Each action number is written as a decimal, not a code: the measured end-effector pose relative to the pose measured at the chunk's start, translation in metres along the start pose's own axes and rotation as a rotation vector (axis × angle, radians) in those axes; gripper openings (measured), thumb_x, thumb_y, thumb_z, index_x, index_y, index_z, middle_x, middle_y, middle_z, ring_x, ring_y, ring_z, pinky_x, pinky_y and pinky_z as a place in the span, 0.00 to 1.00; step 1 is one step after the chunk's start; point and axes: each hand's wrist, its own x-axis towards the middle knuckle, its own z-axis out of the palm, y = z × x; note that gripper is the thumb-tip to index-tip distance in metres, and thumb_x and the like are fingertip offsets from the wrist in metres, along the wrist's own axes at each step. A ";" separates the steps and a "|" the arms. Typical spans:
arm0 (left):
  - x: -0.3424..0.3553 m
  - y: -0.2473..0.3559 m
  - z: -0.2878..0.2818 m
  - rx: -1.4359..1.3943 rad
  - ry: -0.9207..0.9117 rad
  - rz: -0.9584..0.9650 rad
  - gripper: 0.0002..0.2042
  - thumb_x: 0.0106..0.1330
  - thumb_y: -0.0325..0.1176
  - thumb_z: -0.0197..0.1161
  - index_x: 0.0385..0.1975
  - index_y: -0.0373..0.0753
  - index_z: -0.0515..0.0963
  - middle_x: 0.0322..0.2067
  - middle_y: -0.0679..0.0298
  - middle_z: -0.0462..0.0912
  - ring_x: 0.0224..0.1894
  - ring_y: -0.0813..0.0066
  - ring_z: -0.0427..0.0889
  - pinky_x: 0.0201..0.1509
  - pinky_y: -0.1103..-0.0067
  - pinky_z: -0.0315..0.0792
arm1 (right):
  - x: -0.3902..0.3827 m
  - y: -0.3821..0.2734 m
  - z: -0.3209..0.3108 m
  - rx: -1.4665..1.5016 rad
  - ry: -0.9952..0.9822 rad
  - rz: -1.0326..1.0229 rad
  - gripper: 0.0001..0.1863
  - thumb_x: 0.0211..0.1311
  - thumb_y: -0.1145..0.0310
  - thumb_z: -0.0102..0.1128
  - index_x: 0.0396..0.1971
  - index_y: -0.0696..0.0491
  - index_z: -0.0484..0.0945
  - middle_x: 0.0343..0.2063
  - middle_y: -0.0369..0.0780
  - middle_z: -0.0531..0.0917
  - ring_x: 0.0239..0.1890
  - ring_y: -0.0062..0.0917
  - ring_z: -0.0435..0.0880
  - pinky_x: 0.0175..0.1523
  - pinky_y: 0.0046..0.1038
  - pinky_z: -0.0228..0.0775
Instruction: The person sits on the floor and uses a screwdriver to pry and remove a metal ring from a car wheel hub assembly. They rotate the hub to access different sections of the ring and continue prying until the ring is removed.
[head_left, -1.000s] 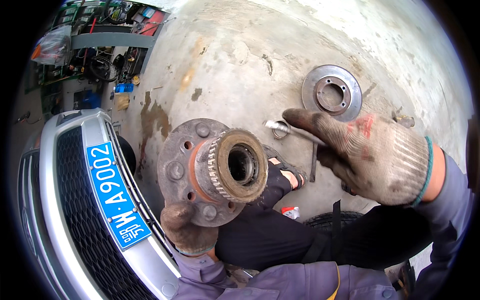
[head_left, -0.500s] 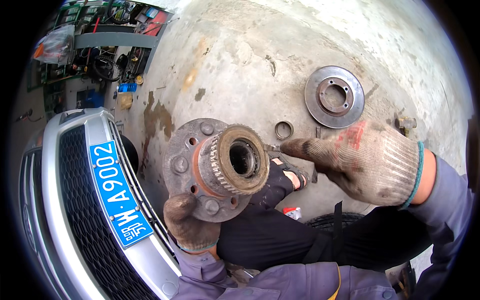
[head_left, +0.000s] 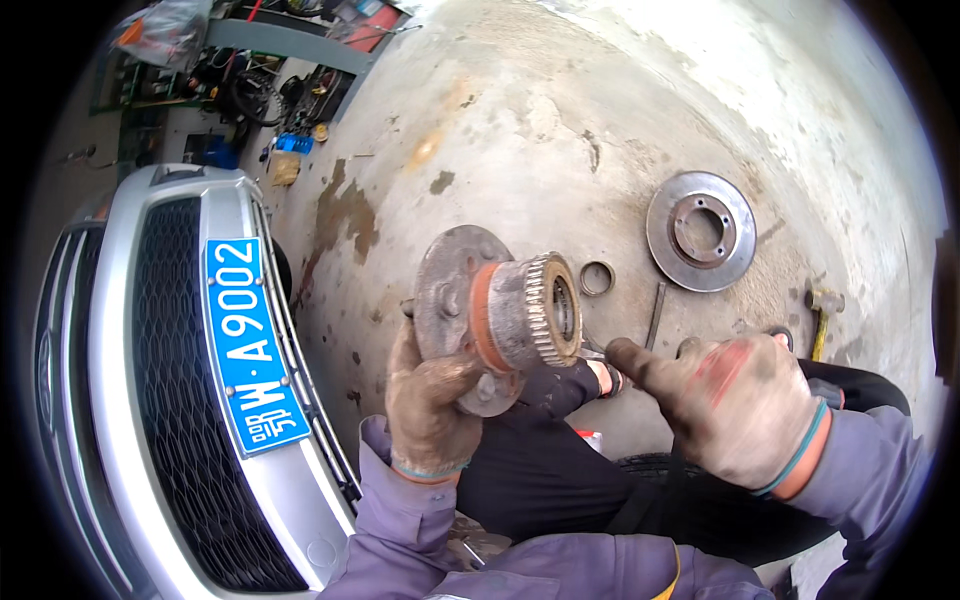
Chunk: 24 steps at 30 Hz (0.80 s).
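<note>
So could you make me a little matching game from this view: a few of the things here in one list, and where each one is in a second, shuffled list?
Things:
1. wheel hub
2. brake disc
3. small metal ring
4. hammer

Places:
A. lying flat on the concrete, far right, beyond the gloved right hand
B. on the floor between the hub and the disc
C. held up by the gloved left hand
D. flat on the floor at upper right, a wide round plate with bolt holes

Pairs: 1-C, 2-D, 3-B, 4-A
</note>
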 end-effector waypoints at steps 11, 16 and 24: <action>-0.003 -0.006 0.016 0.576 -0.139 0.341 0.45 0.48 0.26 0.80 0.69 0.29 0.67 0.65 0.51 0.67 0.58 0.64 0.80 0.63 0.70 0.79 | 0.013 0.012 -0.023 -0.030 0.113 0.020 0.09 0.66 0.67 0.61 0.44 0.51 0.81 0.23 0.40 0.83 0.28 0.36 0.86 0.32 0.34 0.76; -0.002 -0.009 0.015 0.788 -0.096 0.311 0.46 0.43 0.26 0.80 0.70 0.29 0.69 0.68 0.52 0.68 0.55 0.67 0.84 0.53 0.73 0.84 | 0.005 0.027 0.014 -0.233 0.183 -0.024 0.13 0.60 0.72 0.61 0.45 0.49 0.79 0.24 0.38 0.79 0.26 0.36 0.84 0.30 0.40 0.73; -0.006 0.004 0.017 0.738 -0.200 0.342 0.42 0.47 0.32 0.79 0.68 0.33 0.71 0.58 0.51 0.68 0.58 0.60 0.80 0.58 0.70 0.81 | 0.040 0.047 0.016 -0.059 0.093 0.034 0.09 0.69 0.68 0.60 0.47 0.50 0.81 0.30 0.48 0.84 0.32 0.45 0.86 0.36 0.43 0.77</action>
